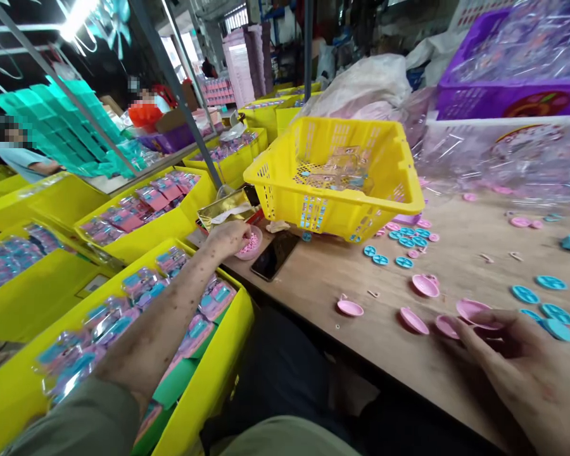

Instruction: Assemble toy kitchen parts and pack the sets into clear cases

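Note:
My left hand (230, 240) reaches into a small pink bowl (251, 251) of tiny pink pieces; its fingers are pinched together, and what they hold is too small to name. At the lower right, my right hand (515, 354) has its thumb and fingertips at a pink pan-shaped piece (475, 313), with another pink piece (447, 326) beside the thumb. More pink dishes (414, 321) lie to the left of that hand on the wooden table (313, 278). Blue round pieces (557, 313) lie just beyond its fingers.
A black phone (275, 254) lies right of the bowl. Behind it stands a yellow basket (337, 206) with clear packs inside. Yellow bins (228, 367) of packaged toys fill the left. A purple crate (494, 98) is at the back right. Two people are visible far left and behind.

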